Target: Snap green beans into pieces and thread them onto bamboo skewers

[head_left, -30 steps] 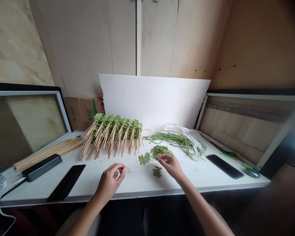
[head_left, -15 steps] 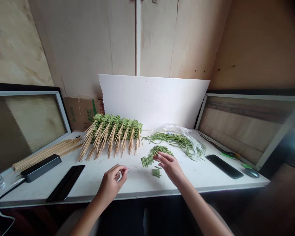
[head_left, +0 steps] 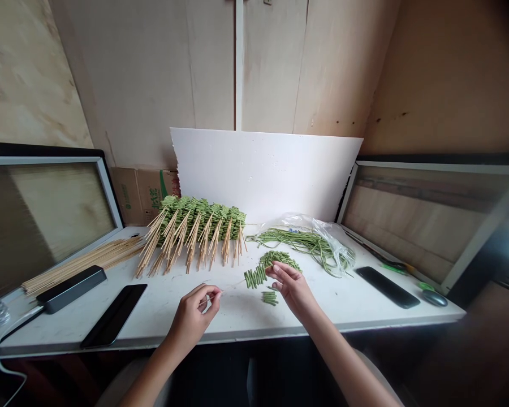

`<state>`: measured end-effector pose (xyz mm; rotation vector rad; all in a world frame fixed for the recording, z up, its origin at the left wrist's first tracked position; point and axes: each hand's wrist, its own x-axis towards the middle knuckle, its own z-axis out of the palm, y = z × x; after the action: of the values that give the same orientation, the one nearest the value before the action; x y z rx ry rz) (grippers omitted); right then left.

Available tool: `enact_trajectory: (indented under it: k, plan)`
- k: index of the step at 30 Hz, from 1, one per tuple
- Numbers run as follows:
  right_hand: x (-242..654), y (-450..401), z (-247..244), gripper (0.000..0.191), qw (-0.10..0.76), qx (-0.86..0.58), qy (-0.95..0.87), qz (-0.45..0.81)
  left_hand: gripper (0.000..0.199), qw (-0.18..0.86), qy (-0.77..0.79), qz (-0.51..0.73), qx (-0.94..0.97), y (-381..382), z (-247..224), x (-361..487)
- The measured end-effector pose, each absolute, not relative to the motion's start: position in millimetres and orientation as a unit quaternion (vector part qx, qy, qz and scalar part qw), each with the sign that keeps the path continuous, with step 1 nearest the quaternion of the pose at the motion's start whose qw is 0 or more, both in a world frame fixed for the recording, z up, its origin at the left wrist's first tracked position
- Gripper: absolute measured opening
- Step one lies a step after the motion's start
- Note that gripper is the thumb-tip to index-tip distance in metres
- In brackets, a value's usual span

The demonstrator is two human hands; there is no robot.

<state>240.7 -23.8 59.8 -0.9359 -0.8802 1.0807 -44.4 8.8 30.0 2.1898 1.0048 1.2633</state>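
My left hand [head_left: 196, 310] is closed in a pinch on a thin bamboo skewer [head_left: 233, 286], which runs to the right above the table. Threaded side by side near its far end is a row of cut green bean pieces [head_left: 255, 277]. At the right end of that row, the fingertips of my right hand [head_left: 292, 287] pinch a bean piece, mostly hidden by the fingers. Just behind the right hand is a heap of cut bean pieces [head_left: 280, 259]. A few more cut pieces [head_left: 270, 297] lie on the table below the row.
Stacked bean skewers [head_left: 203, 217] stand at the back left, sticks facing forward. Loose bamboo skewers [head_left: 89, 260], a black power bank [head_left: 71, 289] and a phone [head_left: 114, 315] lie left. Long beans [head_left: 292, 240] in a plastic bag, another dark phone [head_left: 388, 287] and a mouse [head_left: 435, 298] lie right.
The right hand and the threaded row have shifted very slightly to the right. My left hand stays almost still, still pinching the skewer.
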Motion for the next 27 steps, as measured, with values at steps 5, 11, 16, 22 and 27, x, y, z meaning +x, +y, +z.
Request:
enact_trajectory:
  k: [5, 11, 16, 22, 27]
  plan:
    - [242.0, -23.6, 60.5, 0.04, 0.667, -0.408, -0.383, 0.493, 0.018, 0.213, 0.362, 0.456, 0.785, 9.0, 29.1, -44.7]
    - [240.9, -25.5, 61.4, 0.035, 0.673, -0.375, -0.365, 0.523, 0.019, 0.218, 0.363, 0.454, 0.784, 8.9, 29.9, -44.8]
    - [239.5, -25.7, 61.4, 0.038, 0.679, -0.375, -0.338, 0.532, 0.019, 0.225, 0.362, 0.457, 0.78, 8.5, 30.0, -44.7]
    - [237.3, -26.2, 62.2, 0.033, 0.688, -0.366, -0.318, 0.54, 0.02, 0.233, 0.359, 0.455, 0.781, 5.9, 31.6, -44.4]
    - [237.8, -26.5, 62.0, 0.03, 0.69, -0.358, -0.329, 0.537, 0.02, 0.227, 0.358, 0.452, 0.785, 5.0, 34.2, -44.4]
